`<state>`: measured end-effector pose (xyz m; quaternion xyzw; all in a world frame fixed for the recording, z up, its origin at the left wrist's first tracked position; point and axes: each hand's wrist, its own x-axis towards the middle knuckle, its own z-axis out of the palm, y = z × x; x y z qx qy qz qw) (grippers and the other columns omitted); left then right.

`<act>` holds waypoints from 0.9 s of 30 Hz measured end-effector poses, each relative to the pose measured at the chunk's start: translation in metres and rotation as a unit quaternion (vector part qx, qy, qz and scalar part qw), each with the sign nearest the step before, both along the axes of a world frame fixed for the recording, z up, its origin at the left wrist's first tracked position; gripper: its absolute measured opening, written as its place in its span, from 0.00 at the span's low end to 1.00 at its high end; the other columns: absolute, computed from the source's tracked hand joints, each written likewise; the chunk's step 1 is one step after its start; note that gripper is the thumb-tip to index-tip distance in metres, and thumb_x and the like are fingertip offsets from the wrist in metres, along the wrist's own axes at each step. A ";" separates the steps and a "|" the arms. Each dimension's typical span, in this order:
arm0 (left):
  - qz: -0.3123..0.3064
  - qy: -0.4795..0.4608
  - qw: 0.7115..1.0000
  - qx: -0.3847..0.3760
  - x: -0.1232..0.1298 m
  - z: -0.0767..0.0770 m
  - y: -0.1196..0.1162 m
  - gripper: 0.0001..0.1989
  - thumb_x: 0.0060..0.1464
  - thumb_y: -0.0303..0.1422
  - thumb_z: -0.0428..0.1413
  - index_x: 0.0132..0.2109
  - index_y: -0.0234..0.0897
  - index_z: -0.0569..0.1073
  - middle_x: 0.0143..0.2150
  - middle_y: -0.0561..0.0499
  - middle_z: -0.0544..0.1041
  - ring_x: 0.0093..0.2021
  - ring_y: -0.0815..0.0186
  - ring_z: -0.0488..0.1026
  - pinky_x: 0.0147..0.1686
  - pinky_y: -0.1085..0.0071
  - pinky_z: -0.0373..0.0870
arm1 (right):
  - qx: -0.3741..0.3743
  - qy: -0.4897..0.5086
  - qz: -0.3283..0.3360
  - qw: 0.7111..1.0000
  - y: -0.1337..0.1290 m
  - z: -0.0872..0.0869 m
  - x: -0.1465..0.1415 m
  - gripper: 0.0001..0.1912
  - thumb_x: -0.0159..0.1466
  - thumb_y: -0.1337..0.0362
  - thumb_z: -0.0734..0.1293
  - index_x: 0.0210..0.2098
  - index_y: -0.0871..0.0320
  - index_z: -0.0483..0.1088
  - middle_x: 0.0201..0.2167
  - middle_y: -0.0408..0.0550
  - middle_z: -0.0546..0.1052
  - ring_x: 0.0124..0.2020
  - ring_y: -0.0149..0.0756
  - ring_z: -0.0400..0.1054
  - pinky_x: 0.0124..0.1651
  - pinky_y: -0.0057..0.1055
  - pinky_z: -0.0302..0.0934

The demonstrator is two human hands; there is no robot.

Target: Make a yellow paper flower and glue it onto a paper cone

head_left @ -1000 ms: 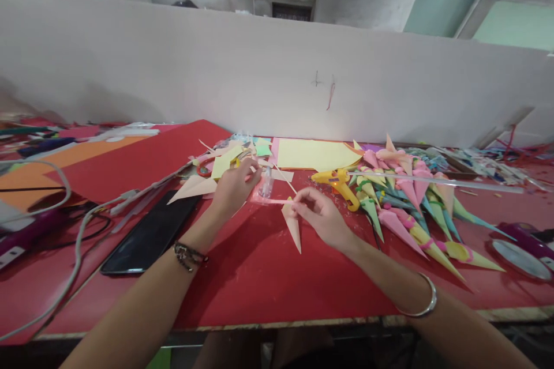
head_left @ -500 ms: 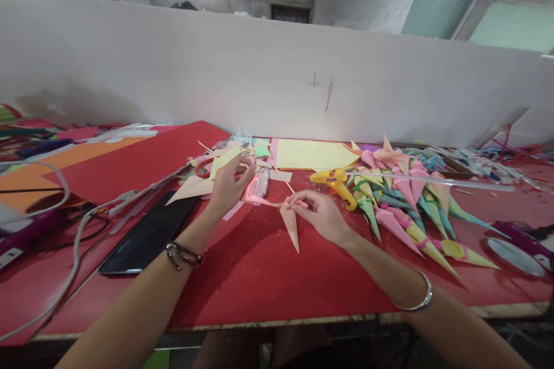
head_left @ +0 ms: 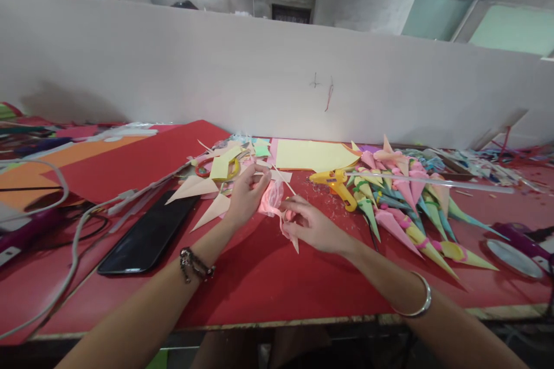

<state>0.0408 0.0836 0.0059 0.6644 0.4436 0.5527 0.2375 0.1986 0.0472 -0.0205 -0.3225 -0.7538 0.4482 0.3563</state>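
My left hand [head_left: 251, 193] is closed on a clear plastic bag of pink modelling clay [head_left: 269, 200], held above the table. A slack pink strand runs from the bag to my right hand [head_left: 314, 225], whose fingers pinch pink clay. Below those fingers shows the pointed end of a peach paper cone [head_left: 295, 242]; the rest of it is hidden, and I cannot tell whether the hand also grips it. Left of my left hand lies another peach paper piece [head_left: 212, 211]. A thin stick [head_left: 284, 177] is just beyond the right hand.
A yellow glue gun [head_left: 337, 181] with a long clear glue stick lies right of my hands, beside a pile of coloured paper cones [head_left: 407, 202]. On the left are a black phone [head_left: 147, 236], cables and a red sheet [head_left: 142, 161]. Scissors [head_left: 236, 168] lie under paper scraps.
My left hand has moved right and nearer with the bag of pink clay, uncovering the scissors and a peach paper piece. The strand has gone slack; my right fingers have curled lower over the cone.
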 end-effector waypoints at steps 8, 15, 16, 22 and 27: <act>0.022 0.044 0.999 0.015 0.006 -0.005 -0.004 0.04 0.50 0.31 0.49 0.29 0.37 0.62 0.17 0.59 0.62 0.18 0.75 0.59 0.17 0.80 0.54 | -0.092 0.016 0.046 0.995 -0.004 0.007 -0.002 0.15 0.55 0.57 0.63 0.36 0.61 0.72 0.27 0.43 0.66 0.29 0.27 0.62 0.31 0.25 0.59; 0.024 0.065 0.997 0.017 0.001 -0.008 -0.001 0.05 0.51 0.32 0.48 0.30 0.36 0.63 0.19 0.58 0.65 0.20 0.74 0.63 0.20 0.79 0.58 | -0.183 0.154 0.009 0.971 0.003 0.001 -0.002 0.11 0.57 0.60 0.62 0.31 0.60 0.72 0.24 0.44 0.72 0.28 0.28 0.68 0.41 0.31 0.61; 0.031 0.067 0.997 0.019 0.000 -0.008 0.001 0.05 0.51 0.33 0.48 0.30 0.37 0.63 0.19 0.58 0.64 0.20 0.74 0.63 0.20 0.79 0.57 | -0.202 0.186 0.009 0.961 0.004 0.001 -0.002 0.10 0.57 0.60 0.62 0.32 0.60 0.72 0.24 0.45 0.73 0.29 0.28 0.68 0.41 0.31 0.61; 0.053 0.062 0.996 0.029 -0.006 -0.007 0.007 0.06 0.51 0.34 0.48 0.30 0.36 0.63 0.19 0.58 0.64 0.20 0.73 0.64 0.20 0.79 0.57 | -0.273 0.351 0.002 0.896 0.009 0.006 0.004 0.08 0.57 0.67 0.61 0.34 0.60 0.71 0.27 0.45 0.74 0.32 0.27 0.69 0.38 0.24 0.62; 0.064 0.053 0.996 0.021 -0.010 -0.008 0.011 0.06 0.50 0.34 0.48 0.29 0.36 0.62 0.17 0.59 0.63 0.18 0.75 0.61 0.19 0.80 0.56 | -0.313 0.408 0.013 0.858 0.012 0.011 0.010 0.10 0.53 0.75 0.59 0.29 0.62 0.71 0.26 0.44 0.72 0.28 0.22 0.65 0.30 0.17 0.60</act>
